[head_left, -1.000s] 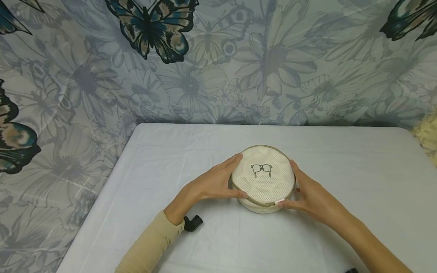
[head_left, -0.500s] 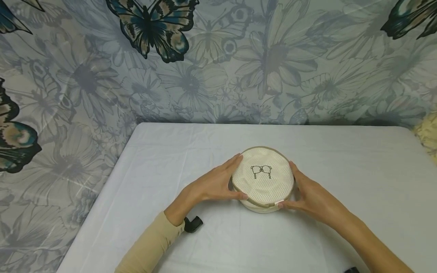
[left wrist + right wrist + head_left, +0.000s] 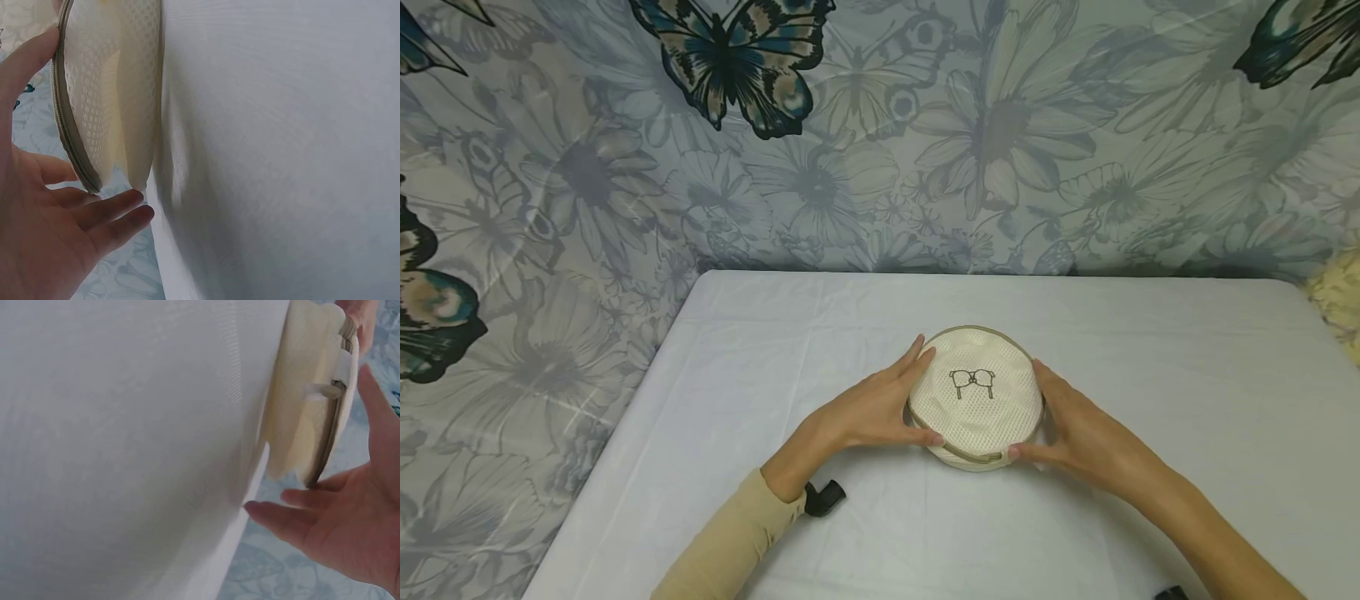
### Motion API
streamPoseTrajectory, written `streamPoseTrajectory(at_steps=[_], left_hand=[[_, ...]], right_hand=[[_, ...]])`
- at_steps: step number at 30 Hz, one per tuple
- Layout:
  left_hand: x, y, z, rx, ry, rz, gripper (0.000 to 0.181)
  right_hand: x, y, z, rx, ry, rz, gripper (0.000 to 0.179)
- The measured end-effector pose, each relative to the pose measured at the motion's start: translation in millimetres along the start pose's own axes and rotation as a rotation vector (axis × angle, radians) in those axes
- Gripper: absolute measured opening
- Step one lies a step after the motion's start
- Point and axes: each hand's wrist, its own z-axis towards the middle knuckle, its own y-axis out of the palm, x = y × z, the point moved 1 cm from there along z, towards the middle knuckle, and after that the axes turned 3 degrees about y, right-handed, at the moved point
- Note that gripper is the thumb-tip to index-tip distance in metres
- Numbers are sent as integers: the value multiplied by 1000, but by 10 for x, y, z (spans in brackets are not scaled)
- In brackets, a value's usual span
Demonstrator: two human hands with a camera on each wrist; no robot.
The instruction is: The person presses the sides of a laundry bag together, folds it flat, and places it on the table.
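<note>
A round cream mesh laundry bag point(image 3: 976, 421) stands on the white table. A line drawing of spectacles marks its top, and a tan zipper point(image 3: 69, 134) runs round the rim. My left hand point(image 3: 880, 410) holds its left side, thumb at the front rim and fingers round the far left edge. Opposite, my right hand point(image 3: 1078, 427) holds the right side, its thumb on the front rim close to the zipper's end. In the right wrist view a white tag point(image 3: 342, 366) shows on the zipper, and the lower fingers point(image 3: 281, 519) reach beside the bag near the cloth.
A white cloth point(image 3: 760, 350) covers the table, with faint creases. Behind it hangs a patterned curtain point(image 3: 887, 183) with flowers and butterflies. A black wrist mount point(image 3: 825, 498) sticks out from the left sleeve. Something yellow and ruffled point(image 3: 1337, 304) is at the right edge.
The bag's top has shifted slightly toward me and a little left. The white tag at the right thumb has become mostly hidden. One left fingertip has spread away from its neighbour.
</note>
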Motion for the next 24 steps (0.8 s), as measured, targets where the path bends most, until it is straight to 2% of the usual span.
streamPoseTrajectory(at_steps=[4, 9, 13, 18, 24], left_hand=[[0, 9, 7, 15, 15, 21, 117], [7, 12, 19, 44, 53, 88, 114], [32, 6, 32, 54, 67, 115, 110], [66, 0, 55, 46, 72, 155, 104], [99, 0, 105, 46, 148, 223, 104]], right_hand=[[-30, -22, -4, 10, 27, -37, 117], [-62, -15, 22, 13, 6, -38, 118], [-95, -8, 42, 17, -42, -59, 116], [-155, 4, 99, 7, -143, -106, 109], [-198, 35, 143, 2, -171, -153, 103]])
